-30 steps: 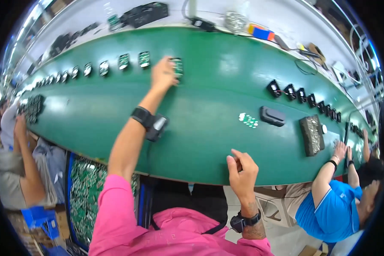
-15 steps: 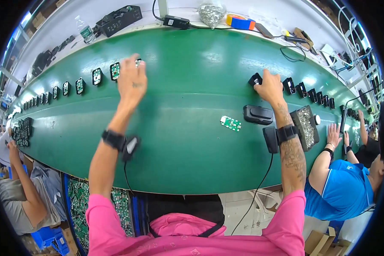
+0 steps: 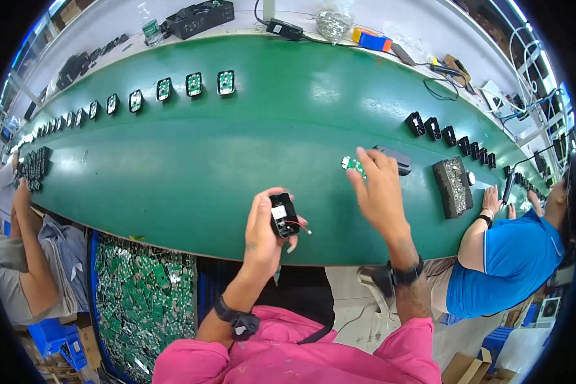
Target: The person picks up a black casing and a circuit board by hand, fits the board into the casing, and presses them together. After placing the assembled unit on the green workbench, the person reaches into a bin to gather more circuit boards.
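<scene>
My left hand (image 3: 261, 232) is closed around a black plastic housing (image 3: 292, 225), held over the near part of the green bench. Its hollow side faces up, showing a white patch inside, and a thin red wire with a small white plug hangs out past its edge. To the right, my right hand (image 3: 385, 198) reaches over the bench with fingers apart. A small green circuit board (image 3: 352, 166) with a white connector lies by its thumb and index finger; contact cannot be made out. Just beyond that hand sits a black oblong case (image 3: 398, 161), partly covered by my fingers.
Housings with green boards (image 3: 194, 84) curve along the far left; black housings (image 3: 432, 128) line the right. A dark tray of small metal parts (image 3: 454, 189) stands near a co-worker in blue (image 3: 515, 272). A bin of circuit boards (image 3: 144, 294) is below the bench's left edge.
My left hand has come back from the far left row and now holds a black housing. My right hand has left the right row, where it gripped a housing, and moved nearer, beside the board.
</scene>
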### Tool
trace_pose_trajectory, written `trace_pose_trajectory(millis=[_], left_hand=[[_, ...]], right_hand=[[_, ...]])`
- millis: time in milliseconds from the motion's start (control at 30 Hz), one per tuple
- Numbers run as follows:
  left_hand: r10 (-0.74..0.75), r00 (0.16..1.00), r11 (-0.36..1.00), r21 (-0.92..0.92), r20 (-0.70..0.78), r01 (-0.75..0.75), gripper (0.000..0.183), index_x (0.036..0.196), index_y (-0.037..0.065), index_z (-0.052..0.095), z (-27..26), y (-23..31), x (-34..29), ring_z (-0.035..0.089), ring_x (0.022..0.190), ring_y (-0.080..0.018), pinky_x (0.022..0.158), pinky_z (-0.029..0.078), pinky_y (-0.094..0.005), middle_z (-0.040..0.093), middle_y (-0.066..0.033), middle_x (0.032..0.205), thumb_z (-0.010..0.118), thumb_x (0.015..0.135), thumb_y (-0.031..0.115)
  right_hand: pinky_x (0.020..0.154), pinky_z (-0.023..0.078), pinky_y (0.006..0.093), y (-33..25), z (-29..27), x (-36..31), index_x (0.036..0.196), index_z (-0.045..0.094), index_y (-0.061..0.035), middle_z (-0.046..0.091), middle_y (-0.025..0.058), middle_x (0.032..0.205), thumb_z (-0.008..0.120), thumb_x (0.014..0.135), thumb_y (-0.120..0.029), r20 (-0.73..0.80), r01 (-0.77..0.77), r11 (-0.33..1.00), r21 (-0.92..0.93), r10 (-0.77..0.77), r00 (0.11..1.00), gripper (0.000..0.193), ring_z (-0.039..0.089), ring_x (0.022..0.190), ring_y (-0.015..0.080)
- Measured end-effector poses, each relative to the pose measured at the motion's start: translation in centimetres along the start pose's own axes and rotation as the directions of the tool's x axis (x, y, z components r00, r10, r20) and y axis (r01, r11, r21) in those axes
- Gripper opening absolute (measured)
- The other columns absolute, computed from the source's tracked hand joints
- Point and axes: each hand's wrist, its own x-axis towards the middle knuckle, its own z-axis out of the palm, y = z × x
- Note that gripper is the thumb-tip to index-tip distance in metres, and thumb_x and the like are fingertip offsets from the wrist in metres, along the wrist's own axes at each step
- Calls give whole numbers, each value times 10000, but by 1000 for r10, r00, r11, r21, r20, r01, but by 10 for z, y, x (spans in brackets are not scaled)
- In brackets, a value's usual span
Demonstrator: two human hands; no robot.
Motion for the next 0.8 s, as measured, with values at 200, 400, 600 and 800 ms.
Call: trace_pose_trajectory(millis=[200,400,600,800], left_hand=[[-120,988,984,-119,98,132,365,1282,88,485,-39,13,-37,684,861,-245,531,514,-294,576,-93,1165,351,1075,357],[-223,937,939,-198,268,280,361,1325,84,470,-24,8,-49,673,984,-274,666,567,-350,570,-100,1114,327,1086,314],[-219,939,946,-177,266,271,387,1339,77,476,-29,3,-55,664,982,-285,657,579,-365,577,-123,1155,365,1074,337],[-210,949,962,-123,234,243,399,1338,68,477,-24,-3,-64,666,956,-292,630,590,-367,580,-142,1166,382,1067,345]], right_hand=[[1007,386,457,-6,33,-77,1241,644,-49,516,192,1317,650,921,-212,-101,-101,846,-523,57,993,358,450,1201,379],[1018,355,437,-22,31,-159,1185,696,-97,518,144,1230,703,879,-188,-310,-458,881,-122,404,860,319,451,1172,333],[956,403,394,-22,41,-157,1209,552,9,537,154,1111,791,816,-276,-552,-547,824,-147,391,737,541,510,1060,273],[591,435,287,-6,31,-180,949,513,17,527,45,766,768,876,-368,-506,-688,654,315,729,461,467,488,639,135]])
